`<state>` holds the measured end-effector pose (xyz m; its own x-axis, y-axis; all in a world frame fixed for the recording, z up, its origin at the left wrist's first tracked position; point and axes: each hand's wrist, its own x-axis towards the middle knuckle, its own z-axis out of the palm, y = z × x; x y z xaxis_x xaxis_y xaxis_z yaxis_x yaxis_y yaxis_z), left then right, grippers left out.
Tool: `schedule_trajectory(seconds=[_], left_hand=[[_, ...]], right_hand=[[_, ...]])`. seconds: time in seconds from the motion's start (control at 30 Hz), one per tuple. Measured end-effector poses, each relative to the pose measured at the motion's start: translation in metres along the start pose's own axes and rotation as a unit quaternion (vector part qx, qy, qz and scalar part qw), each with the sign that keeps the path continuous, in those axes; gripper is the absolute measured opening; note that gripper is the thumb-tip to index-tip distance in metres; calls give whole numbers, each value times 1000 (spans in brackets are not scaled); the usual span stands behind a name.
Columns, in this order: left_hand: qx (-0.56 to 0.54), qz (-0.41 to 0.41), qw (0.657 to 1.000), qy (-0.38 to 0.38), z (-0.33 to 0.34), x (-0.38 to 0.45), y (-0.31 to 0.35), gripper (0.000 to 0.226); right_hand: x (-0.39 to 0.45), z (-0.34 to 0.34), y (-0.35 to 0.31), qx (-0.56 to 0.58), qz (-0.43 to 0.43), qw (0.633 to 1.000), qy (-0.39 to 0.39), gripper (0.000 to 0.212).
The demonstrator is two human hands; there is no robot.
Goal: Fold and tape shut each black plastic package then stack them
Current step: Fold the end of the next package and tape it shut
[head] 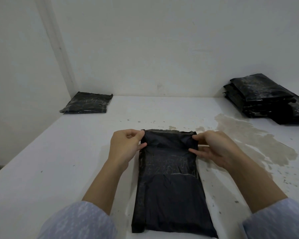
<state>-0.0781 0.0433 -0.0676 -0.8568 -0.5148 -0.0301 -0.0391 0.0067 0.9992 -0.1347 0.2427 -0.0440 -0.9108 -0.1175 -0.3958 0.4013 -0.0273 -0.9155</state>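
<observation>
no readable text, labels, brands or numbers anywhere in view
</observation>
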Motion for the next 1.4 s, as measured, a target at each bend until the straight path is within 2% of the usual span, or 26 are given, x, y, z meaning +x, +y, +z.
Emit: schedule_trajectory(seconds=[0.2,0.33,0.43,0.5,0.73,0.9,1.1,1.4], left_hand=[[63,81,994,24,0,2,-5,23],[163,150,975,36,2,6,-11,18],[195,170,965,29,1,8,-15,19],[202,171,964,25,1,9,-19,21],[139,158,977,38,-1,12,-24,22],[108,145,983,31,-1,13,-25,21],[80,134,988,14,-2,13,-26,17],[156,153,976,24,1,10,-23,27]], right_hand=[[2,-1,0,6,-2,1000,-10,6],[4,-1,1,15,-17,1000,-9,9],[4,0,4,6,-35,999,-6,6],[5,1,7,0,-47,999,1,3],[9,6,20,-16,-111,994,17,18],[11,5,21,-44,-137,990,5,8],[11,4,22,-49,-163,985,-7,10],[19,5,27,-35,-139,990,12,23]])
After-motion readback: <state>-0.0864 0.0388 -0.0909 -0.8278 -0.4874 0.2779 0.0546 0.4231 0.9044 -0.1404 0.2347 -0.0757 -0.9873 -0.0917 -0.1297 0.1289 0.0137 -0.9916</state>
